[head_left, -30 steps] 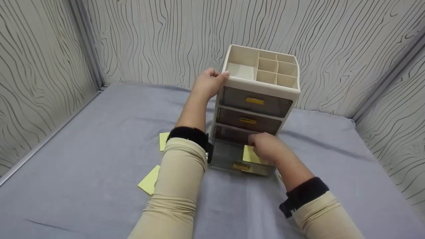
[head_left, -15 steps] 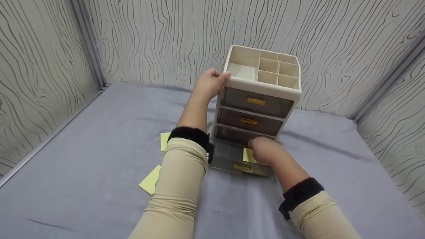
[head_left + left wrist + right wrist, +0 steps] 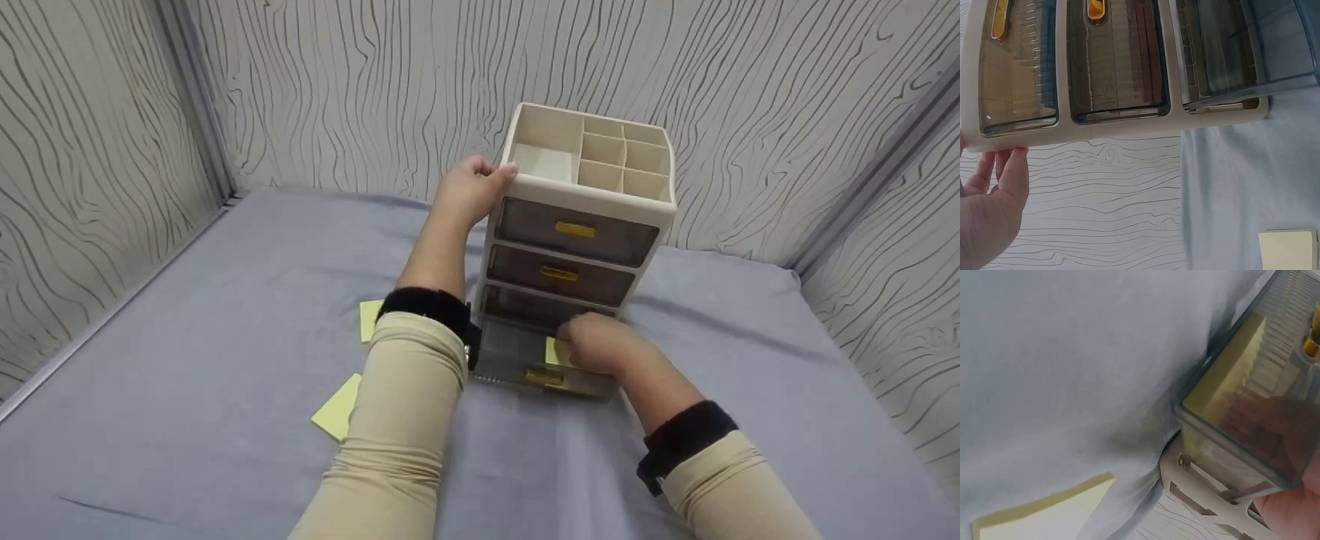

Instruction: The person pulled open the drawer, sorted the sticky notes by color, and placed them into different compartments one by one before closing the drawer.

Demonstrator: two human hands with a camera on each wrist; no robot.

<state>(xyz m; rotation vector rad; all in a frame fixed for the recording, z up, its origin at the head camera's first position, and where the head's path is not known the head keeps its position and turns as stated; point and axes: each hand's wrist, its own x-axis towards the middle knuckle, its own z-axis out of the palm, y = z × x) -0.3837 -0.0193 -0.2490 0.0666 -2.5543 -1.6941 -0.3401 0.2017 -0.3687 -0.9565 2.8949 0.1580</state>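
Observation:
A cream desktop drawer organizer [image 3: 581,193] stands upright with its smoky clear bottom drawer [image 3: 510,360] pulled out. My left hand [image 3: 471,189] grips the upper left front corner, thumb on the top rim. In the left wrist view its fingertips [image 3: 1015,163] lie along the organizer's side. My right hand [image 3: 604,343] is down inside the drawer, fingers over a yellow sticky note pad [image 3: 556,351] near the right end. Through the drawer wall, the right wrist view shows this pad [image 3: 1224,371] at the drawer's bottom; I cannot tell whether the fingers pinch it or only touch it.
Two yellow sticky note pads, one farther back [image 3: 368,319] and one nearer [image 3: 337,409], lie left of the organizer, partly behind my left sleeve. Another pad [image 3: 1044,512] rests on the grey cloth [image 3: 1072,382] near the drawer. A patterned wall [image 3: 375,90] stands behind.
My right hand has moved slightly lower into the bottom drawer, and the pad under it sits lower, with less of it showing. The left hand keeps its grip on the organizer's corner.

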